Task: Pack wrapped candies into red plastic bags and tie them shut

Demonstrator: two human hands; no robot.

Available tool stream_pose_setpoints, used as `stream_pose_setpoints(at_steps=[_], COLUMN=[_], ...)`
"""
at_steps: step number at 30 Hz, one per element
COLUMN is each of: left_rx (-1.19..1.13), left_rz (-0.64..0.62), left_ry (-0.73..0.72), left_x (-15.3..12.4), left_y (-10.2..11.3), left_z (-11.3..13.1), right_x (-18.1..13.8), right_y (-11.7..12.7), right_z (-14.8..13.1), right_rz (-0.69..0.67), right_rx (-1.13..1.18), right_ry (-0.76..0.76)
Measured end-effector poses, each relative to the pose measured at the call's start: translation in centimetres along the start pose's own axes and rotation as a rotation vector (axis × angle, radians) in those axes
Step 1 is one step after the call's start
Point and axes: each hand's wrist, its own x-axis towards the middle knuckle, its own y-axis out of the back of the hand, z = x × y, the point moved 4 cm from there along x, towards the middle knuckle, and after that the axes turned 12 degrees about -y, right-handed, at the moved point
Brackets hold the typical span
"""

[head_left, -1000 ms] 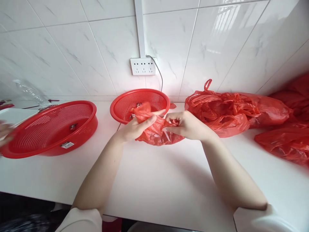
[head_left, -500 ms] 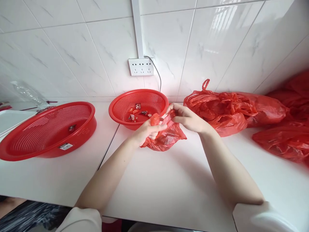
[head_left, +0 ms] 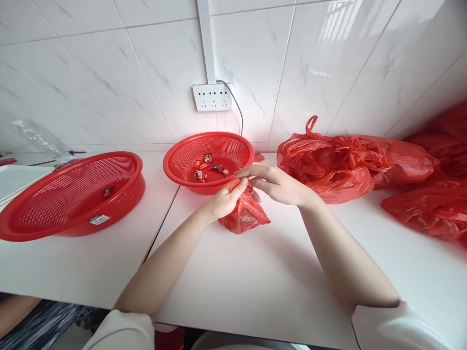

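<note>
A small red plastic bag hangs just above the white table, bunched at its neck. My left hand is closed around that neck, thumb on top. My right hand is open beside the bag's top, its fingers stretched leftward over the neck and its thumb lower down. Whether those fingertips touch the plastic is hard to tell. Behind my hands stands a round red plastic basket with several small wrapped pieces in it. What the bag contains is not clear through the plastic.
A larger red basket on the left holds a small wrapped piece. Red plastic bags are heaped on the right. A clear bottle leans at the back left, near a white tray. Another person's arm shows lower left.
The bag's top has been gathered into my left hand, and the bag now hangs narrower. My right hand has loosened from a pinch on the plastic, its fingers now stretched out.
</note>
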Motion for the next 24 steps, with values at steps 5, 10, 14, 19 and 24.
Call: stream_pose_setpoints(at_steps=[5,10,14,19,24], left_rx=[-0.105,-0.177,-0.366,-0.661,-0.819], left_rz=[0.013,0.278,0.155,0.125,0.26], left_ry=[0.109,0.442,0.468,0.34,0.313], left_x=[-0.3,-1.2,-1.1,-0.2,0.3], left_y=[0.0,1.7,2.1,2.8,3.4], left_z=[0.9,0.3,0.6,0.3,-0.4], right_x=[0.2,0.2,-0.2,-1.0,-1.0], right_y=[0.5,1.5,2.5,1.7,0.7], right_z=[1.0,1.6,1.4,-0.5,-0.9], right_rz=[0.027,0.075,0.176,0.018,-0.149], right_rx=[-0.009,-0.077,-0.105,0.052,-0.002], right_ry=[-0.024,-0.117,-0.125,0.036,0.044])
